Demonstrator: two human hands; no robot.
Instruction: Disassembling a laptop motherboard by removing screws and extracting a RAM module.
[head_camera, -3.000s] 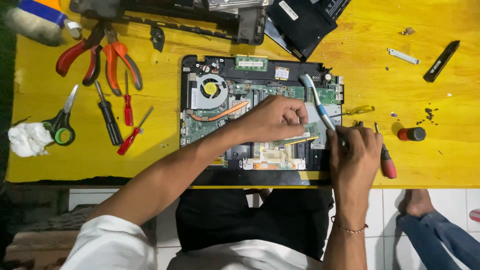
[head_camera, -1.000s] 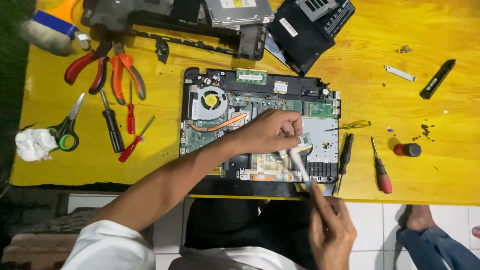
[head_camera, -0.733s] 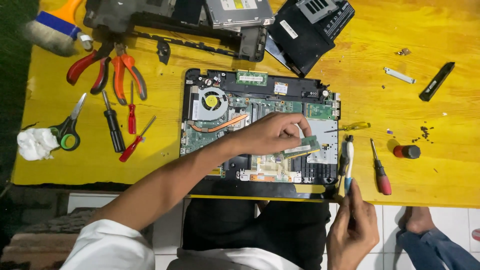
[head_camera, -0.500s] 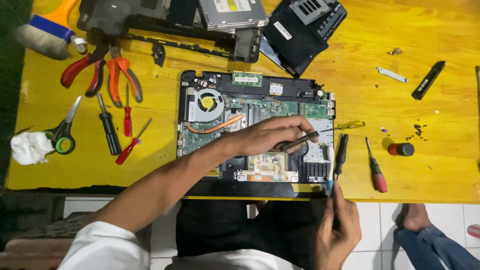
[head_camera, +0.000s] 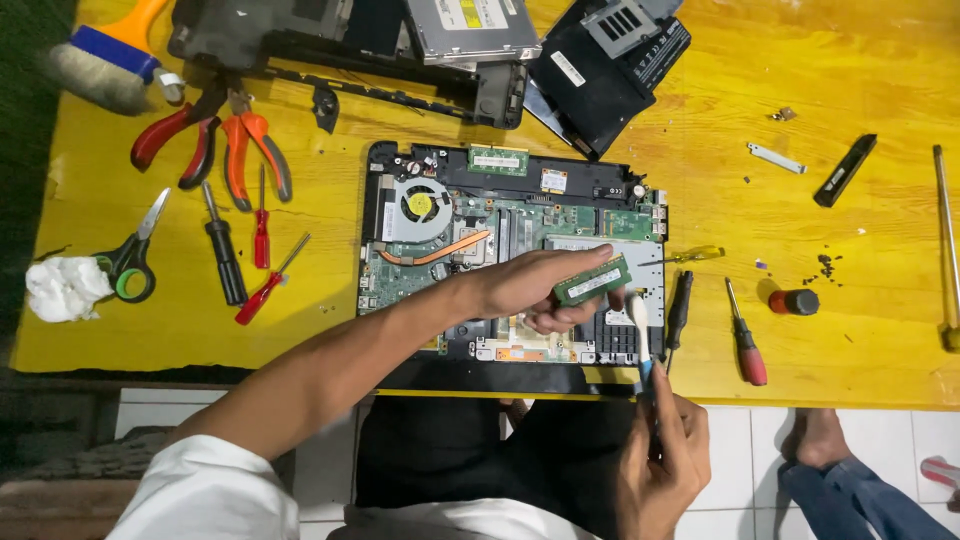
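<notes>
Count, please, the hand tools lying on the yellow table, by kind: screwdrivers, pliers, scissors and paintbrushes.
Screwdrivers: 6
Pliers: 2
Scissors: 1
Paintbrush: 1
Total: 10

A white rectangular label (head_camera: 596, 283) runs along the green memory stick (head_camera: 592, 280) that the left hand (head_camera: 535, 288) grips above the opened laptop (head_camera: 510, 255). A similar pale label (head_camera: 497, 161) lies on the second green module at the far edge of the laptop. At the far side of the table, the silver drive (head_camera: 470, 27) carries a large white sticker (head_camera: 470, 14) (partly cut by the picture edge). Right of it, the black cover (head_camera: 610, 62) has a small white slanted label (head_camera: 566, 68).
</notes>
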